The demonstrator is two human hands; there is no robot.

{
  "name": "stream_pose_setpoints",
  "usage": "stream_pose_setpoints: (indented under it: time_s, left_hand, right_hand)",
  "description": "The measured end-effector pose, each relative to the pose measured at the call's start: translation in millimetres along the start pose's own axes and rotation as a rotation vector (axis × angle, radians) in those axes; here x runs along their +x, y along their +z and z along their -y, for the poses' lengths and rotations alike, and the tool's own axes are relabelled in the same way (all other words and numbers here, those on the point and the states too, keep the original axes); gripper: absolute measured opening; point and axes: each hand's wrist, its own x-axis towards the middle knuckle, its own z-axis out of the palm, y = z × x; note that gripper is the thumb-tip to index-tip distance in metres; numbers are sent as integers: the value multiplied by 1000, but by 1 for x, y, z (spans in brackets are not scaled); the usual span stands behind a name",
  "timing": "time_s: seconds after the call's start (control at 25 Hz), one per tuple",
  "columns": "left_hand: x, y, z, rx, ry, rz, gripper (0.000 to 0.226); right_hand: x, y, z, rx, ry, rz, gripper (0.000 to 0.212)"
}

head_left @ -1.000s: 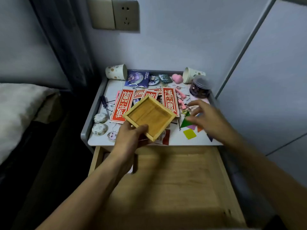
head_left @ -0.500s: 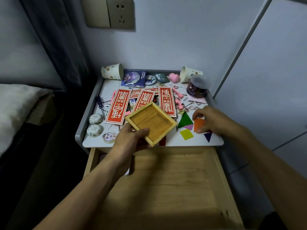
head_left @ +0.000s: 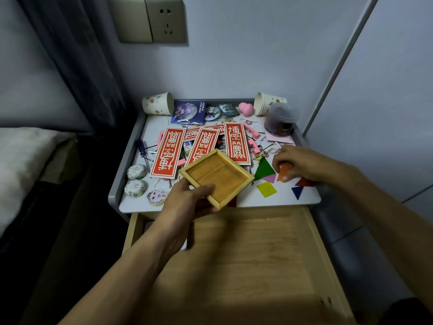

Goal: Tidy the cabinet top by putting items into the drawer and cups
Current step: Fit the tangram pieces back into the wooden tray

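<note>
From my feed, the biggest thing is the wooden drawer [head_left: 246, 266], pulled open below the front edge of the cabinet top [head_left: 152, 127]. The top is white with a grey raised rim and is crowded with small items.

My left hand [head_left: 185, 205] grips a square wooden tray [head_left: 218, 177] by its near corner, thumb on the rim and fingers underneath. It holds the tray tilted over the front edge of the top, partly above the drawer.

Behind the tray, several long red cards [head_left: 166, 156] with pale characters lie fanned across the middle. A left paper cup [head_left: 157, 103] lies on its side in the back left corner, and a right paper cup [head_left: 267, 103] lies on its side toward the back right corner. A dark lidded jar [head_left: 281, 118] stands just in front of the right cup. A blue packet [head_left: 188, 111] leans along the back edge, with a pink heart-shaped piece [head_left: 246, 108] near the right cup.

Near the front right corner, my right hand [head_left: 302, 164] pinches an orange flat piece [head_left: 283, 172] between thumb and fingertips. I cannot tell whether its lower end touches the top. Around it lie a green triangle [head_left: 264, 169], a pink piece [head_left: 269, 178] touching the green one, a yellow square [head_left: 266, 189], a red triangle [head_left: 304, 182] and a blue triangle [head_left: 297, 191].

Along the left edge sit a screwdriver [head_left: 143, 148], two round patterned discs [head_left: 136, 171] and a small charm [head_left: 156, 197] at the front edge.
</note>
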Motion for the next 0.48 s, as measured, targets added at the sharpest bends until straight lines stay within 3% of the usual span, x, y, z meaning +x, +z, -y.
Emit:
stream_pose_setpoints:
  time_s: [0.48]
  left_hand:
    - [-1, -1, -6, -32, -5, 13, 30]
  right_hand:
    - [15, -19, -1, -160, -66, 122, 25]
